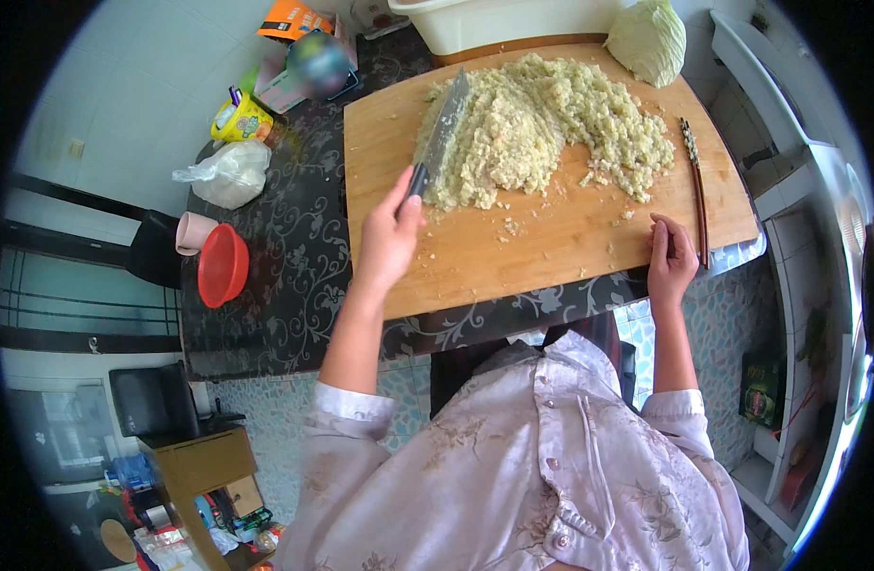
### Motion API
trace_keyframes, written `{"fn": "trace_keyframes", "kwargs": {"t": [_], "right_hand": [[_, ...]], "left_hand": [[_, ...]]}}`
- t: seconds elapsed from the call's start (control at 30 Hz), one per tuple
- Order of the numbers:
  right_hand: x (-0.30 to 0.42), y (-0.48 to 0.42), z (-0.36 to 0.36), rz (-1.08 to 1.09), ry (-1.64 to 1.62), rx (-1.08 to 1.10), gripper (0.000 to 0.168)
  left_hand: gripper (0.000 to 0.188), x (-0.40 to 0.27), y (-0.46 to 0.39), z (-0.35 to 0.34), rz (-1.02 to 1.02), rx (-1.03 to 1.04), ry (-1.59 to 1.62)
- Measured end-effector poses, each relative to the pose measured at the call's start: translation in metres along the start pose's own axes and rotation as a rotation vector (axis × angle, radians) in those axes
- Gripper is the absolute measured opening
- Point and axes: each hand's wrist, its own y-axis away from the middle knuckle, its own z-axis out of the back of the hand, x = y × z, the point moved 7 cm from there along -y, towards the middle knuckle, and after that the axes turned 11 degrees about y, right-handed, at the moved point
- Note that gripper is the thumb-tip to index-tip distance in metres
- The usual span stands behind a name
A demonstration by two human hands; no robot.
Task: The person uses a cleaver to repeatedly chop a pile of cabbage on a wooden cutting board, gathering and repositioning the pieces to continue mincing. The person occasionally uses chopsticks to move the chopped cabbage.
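My left hand point(390, 239) grips the black handle of a kitchen knife point(448, 118). The blade points away from me along the left side of a heap of finely chopped pale green cabbage-like filling point(526, 132), with bits stuck to the steel. Under the heap lies a large wooden cutting board point(480, 264). My right hand point(672, 253) rests at the board's near right edge, fingers curled, with nothing visible in it. Just right of it lies a pair of dark chopsticks point(700, 193), food clinging to the far tips. Scattered crumbs dot the wood.
A cabbage point(648, 43) sits at the board's far right corner, beside a white plastic tub point(508, 25). Leftward on the black patterned table point(287, 314) are a red bowl point(223, 265), a pink mug point(194, 233), a tied plastic bag point(231, 173) and a yellow bucket point(243, 119).
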Motion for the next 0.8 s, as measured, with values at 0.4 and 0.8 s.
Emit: {"fn": "trace_keyframes", "kwargs": {"t": [0.4,0.8], "right_hand": [[0.003,0.001,0.002,0.013,0.055,0.000,0.012],[-0.008,0.004,-0.001,0.015,0.039,0.031,0.015]], "left_hand": [[0.044,-0.028,0.011,0.018,0.000,0.007,0.201],[0.045,0.053,0.038,0.071,0.207,-0.230,0.495]]}}
